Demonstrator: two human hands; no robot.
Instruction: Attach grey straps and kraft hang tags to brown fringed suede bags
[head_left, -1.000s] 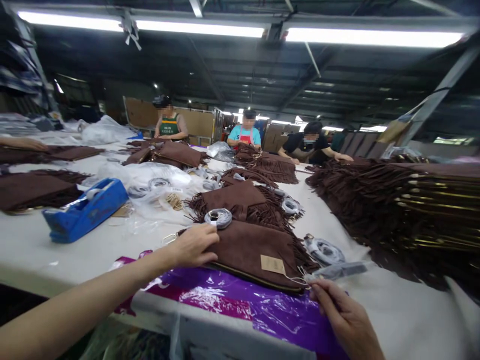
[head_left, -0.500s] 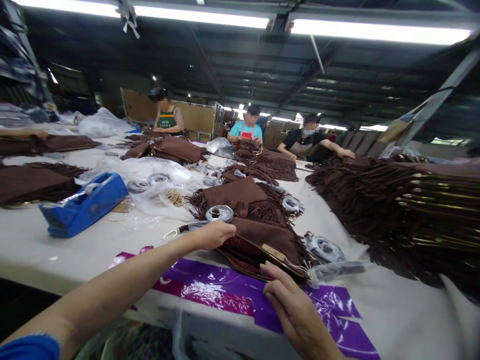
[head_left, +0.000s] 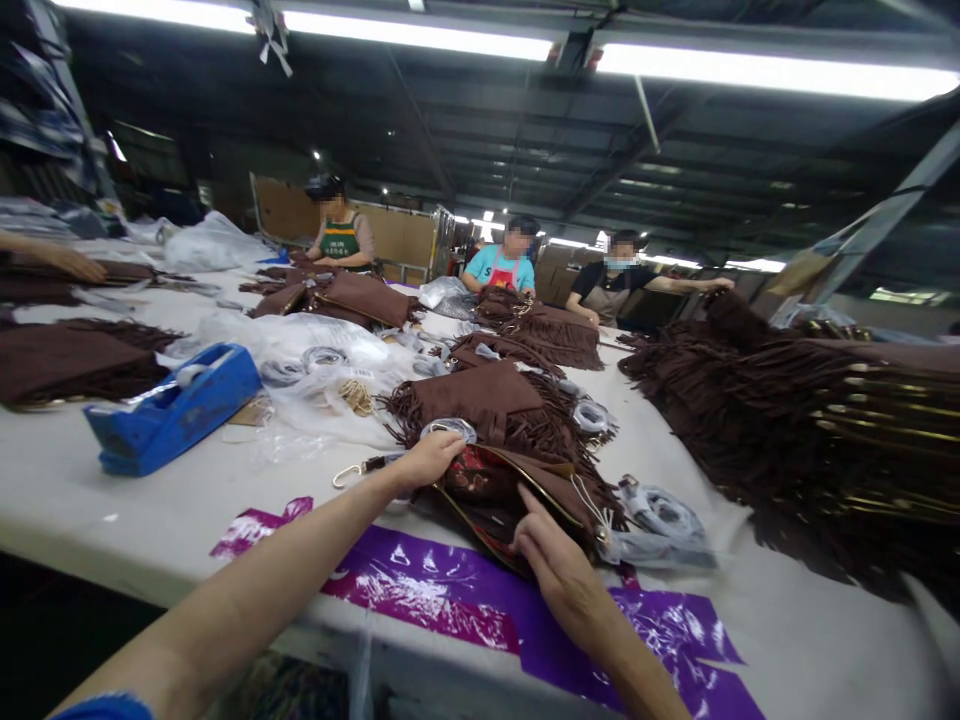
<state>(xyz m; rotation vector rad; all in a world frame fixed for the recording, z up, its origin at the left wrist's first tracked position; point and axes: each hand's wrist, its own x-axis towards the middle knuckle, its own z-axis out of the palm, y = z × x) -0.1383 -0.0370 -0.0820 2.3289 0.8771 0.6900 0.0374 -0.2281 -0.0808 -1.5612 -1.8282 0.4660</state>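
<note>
A dark brown fringed handbag (head_left: 553, 478) lies at the table's near edge, its gold zipper undone and its mouth spread wide. Red patterned lining (head_left: 478, 474) shows inside. My left hand (head_left: 431, 460) pinches the bag's left end by the rim. At the opening is my right hand (head_left: 559, 565), index finger stretched into the mouth and the other fingers partly bent by the near rim. A white cord hangs at the bag's right end, beside a plastic-wrapped strap (head_left: 664, 515). Just beyond my left hand sits another coiled, wrapped strap (head_left: 450, 430).
A blue tape dispenser (head_left: 176, 405) stands at left, near clear plastic bags (head_left: 330, 345). Purple tape (head_left: 420, 565) covers the table's front edge. Another fringed bag (head_left: 480, 395) lies beyond mine. A tall bag stack (head_left: 810, 430) rises at right. Several co-workers stand around the table.
The bag's mouth has opened wider, showing more lining. My right index finger has moved into the opening. Across the table, a co-worker's arm now lifts a brown piece off the stack.
</note>
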